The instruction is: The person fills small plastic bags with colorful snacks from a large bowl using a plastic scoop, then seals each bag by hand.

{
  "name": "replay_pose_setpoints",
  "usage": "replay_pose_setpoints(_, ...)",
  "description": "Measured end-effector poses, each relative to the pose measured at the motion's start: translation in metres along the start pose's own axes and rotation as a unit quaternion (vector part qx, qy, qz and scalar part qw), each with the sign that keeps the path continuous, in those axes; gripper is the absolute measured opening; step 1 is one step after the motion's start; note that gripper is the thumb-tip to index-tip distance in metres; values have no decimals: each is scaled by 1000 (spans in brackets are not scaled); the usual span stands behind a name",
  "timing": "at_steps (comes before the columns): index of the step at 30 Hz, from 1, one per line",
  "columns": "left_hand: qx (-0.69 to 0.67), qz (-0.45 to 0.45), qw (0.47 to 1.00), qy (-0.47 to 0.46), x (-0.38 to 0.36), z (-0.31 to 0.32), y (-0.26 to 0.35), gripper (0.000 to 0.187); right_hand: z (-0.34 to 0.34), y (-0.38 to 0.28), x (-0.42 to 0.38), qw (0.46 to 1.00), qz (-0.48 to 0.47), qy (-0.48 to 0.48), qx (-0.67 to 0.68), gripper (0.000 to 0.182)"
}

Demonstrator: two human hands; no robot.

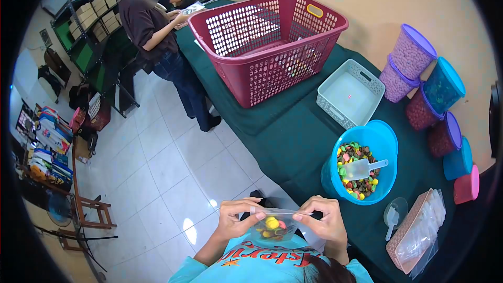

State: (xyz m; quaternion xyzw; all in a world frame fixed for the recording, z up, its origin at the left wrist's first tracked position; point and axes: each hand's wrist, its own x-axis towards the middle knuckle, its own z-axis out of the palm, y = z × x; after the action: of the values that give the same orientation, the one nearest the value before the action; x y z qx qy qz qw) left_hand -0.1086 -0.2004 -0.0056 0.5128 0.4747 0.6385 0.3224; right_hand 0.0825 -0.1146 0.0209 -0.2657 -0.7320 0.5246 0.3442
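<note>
A small clear plastic bag (273, 226) with yellow, pink and brown round pieces inside is held up in front of my shirt. My left hand (236, 219) pinches its top left corner, and my right hand (323, 220) pinches the top edge at the right. The bag's top edge is stretched between the two hands. Beyond my right hand, a blue tub (329, 174) on the green-covered table holds many coloured round pieces, with a clear scoop (361, 169) lying on them.
A large maroon basket (236, 76), a grey tray (350, 94) and stacked lidded tubs (414, 55) stand on the table (277, 136). At right are a small scoop (392, 220) and a pink basket (406, 241) of plastic bags. Another person (152, 31) stands at the far left.
</note>
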Motion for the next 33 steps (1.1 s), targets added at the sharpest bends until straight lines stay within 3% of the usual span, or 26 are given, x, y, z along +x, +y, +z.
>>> replay_pose_setpoints(9, 100, 96, 990, -16, 20, -7, 13, 10, -11, -2, 16, 999, -30, -12, -14, 8)
replay_pose_setpoints(11, 132, 9, 990, -45, 25, -17, 17, 14, -10, -4, 29, 994, -75, 3, -79, 8)
replay_pose_setpoints(12, 132, 9, 990, -46, 28, -23, 18, 14, -8, -6, 33, 994, -75, 3, -79, 8)
replay_pose_setpoints(14, 150, -118, 979, -70, 36, -35, 18, 16, -6, -9, 42, 978, -56, 15, -202, 14)
replay_pose_setpoints(16, 143, -113, 980, -82, 46, -44, 17, 16, -4, -4, 49, 986, -45, -10, -160, 20)
replay_pose_setpoints(18, 87, -93, 989, -77, 58, -50, 24, 19, -2, -8, 60, 997, -28, -42, -56, 23)
replay_pose_setpoints(20, 153, -40, 981, -110, 71, -65, 20, 23, -2, -10, 73, 995, -47, -43, -72, 26)
replay_pose_setpoints(22, 100, 192, 973, -81, 91, -72, 13, 24, 3, -15, 92, 974, -201, 6, -103, 26)
replay_pose_setpoints(24, 96, 206, 970, -88, 113, -83, 15, 22, 7, -15, 113, 963, -226, 30, -143, 28)
replay_pose_setpoints(26, 120, 329, 932, -90, 140, -95, 7, 25, 9, -10, 136, 928, -316, 47, -190, 29)
replay_pose_setpoints(28, 93, 327, 935, -100, 162, -107, -2, 26, 14, -8, 161, 924, -323, 59, -197, 29)
replay_pose_setpoints(30, 71, 303, 950, -14, 184, -112, -8, 28, 19, -3, 187, 928, -311, 85, -187, 28)
replay_pose_setpoints(33, 55, 244, 967, -43, 219, -130, -16, 25, 27, 2, 228, 922, -318, 132, -178, 27)
